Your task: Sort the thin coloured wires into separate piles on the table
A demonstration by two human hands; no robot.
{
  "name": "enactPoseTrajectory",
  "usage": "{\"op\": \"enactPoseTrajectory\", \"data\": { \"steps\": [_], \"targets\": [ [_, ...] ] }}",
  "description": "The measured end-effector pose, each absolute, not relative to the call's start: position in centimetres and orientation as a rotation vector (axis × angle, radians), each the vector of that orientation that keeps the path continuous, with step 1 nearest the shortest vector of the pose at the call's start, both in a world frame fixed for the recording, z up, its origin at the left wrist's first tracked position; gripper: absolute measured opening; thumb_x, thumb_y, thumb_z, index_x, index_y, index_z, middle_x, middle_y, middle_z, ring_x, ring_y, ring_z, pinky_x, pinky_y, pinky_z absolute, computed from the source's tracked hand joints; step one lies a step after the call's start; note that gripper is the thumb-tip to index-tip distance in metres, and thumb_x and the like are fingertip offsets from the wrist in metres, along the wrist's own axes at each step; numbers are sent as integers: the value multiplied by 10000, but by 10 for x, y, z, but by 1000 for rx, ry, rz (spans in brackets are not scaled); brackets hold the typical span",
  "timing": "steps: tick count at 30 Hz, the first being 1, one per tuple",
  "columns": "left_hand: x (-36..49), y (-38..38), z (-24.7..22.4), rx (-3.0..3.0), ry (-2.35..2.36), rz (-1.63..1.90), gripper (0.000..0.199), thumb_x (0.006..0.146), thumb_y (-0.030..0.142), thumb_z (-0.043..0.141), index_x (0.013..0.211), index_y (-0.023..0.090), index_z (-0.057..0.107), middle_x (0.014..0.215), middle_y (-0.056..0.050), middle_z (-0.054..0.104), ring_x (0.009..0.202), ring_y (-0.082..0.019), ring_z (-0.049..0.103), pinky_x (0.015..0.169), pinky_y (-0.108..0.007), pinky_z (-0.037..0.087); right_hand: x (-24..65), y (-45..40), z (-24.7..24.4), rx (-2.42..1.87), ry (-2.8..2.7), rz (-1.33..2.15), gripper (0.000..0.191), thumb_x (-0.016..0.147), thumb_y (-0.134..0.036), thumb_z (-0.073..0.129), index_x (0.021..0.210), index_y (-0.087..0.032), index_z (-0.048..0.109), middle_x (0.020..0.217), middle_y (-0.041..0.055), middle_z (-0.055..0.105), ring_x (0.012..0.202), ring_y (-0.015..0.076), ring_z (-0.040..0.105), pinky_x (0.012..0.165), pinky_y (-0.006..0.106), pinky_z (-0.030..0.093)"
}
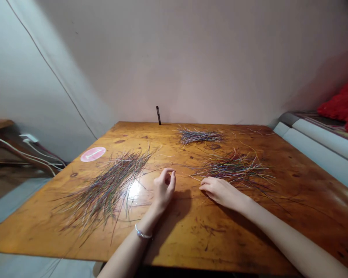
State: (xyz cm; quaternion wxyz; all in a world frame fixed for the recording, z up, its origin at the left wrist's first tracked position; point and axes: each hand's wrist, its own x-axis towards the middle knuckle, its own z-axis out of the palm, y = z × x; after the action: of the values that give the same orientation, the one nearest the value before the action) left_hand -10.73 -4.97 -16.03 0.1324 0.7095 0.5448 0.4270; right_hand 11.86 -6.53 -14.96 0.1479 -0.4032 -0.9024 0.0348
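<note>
My left hand (164, 188) hovers over the wooden table (174, 239) with its fingers curled, and a beaded bracelet (143, 232) circles the wrist. Just left of it lies a broad, loose spread of thin multicoloured wires (104, 189). My right hand (220, 191) rests low with its fingers lightly bent, touching the lower edge of a second wire pile (232, 168). A smaller, tidier bundle of wires (200, 136) lies near the far edge. Stray strands run near both hands; I cannot tell whether my left fingers pinch one.
A black marker-like stick (158, 115) stands upright at the far table edge against the wall. A round pink sticker marked 1 (93, 154) sits on the tabletop. White cables (26, 152) run beyond the left edge. A red cushion (342, 104) lies on a white-sided bench (316, 143) to the right.
</note>
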Motion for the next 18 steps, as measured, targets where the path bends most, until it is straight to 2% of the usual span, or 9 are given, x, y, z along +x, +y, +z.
{"op": "enactPoseTrajectory", "data": {
  "steps": [4, 10, 14, 18],
  "targets": [
    [-106, -47, -162, 1937, 1529, 1294, 238, 911, 365, 393, 840, 184, 530, 492, 72, 333, 429, -98, 346, 434, -206, 248, 113, -57, -149, -1076, -2640, 110, 243, 860, -93, 509, 690, -180, 659, 788, 54, 660, 752, 169, 602, 667, 264, 471],
    [-100, -53, -162, 1957, 1328, 1169, 220, 892, 349, 435, 880, 179, 576, 471, 80, 340, 419, -94, 321, 434, -200, 242, 123, -51, -103, -1016, -2470, 130, 188, 904, -128, 468, 934, -188, 644, 895, 46, 683, 829, 145, 636, 750, 262, 503],
    [-100, -56, -160, 1960, 1276, 1132, 222, 894, 335, 440, 883, 163, 580, 470, 83, 329, 429, -90, 302, 443, -199, 226, 131, -63, -60, -893, -2103, 82, 132, 866, -152, 567, 930, -225, 657, 876, 7, 708, 805, 137, 660, 757, 280, 524],
    [-100, -55, -160, 1944, 1272, 1131, 240, 892, 340, 448, 880, 149, 594, 472, 82, 335, 436, -85, 301, 450, -193, 224, 134, -81, -31, -920, -1838, -146, 145, 817, -152, 627, 900, -251, 693, 835, -13, 717, 757, 145, 672, 716, 302, 546]
  ]
}}
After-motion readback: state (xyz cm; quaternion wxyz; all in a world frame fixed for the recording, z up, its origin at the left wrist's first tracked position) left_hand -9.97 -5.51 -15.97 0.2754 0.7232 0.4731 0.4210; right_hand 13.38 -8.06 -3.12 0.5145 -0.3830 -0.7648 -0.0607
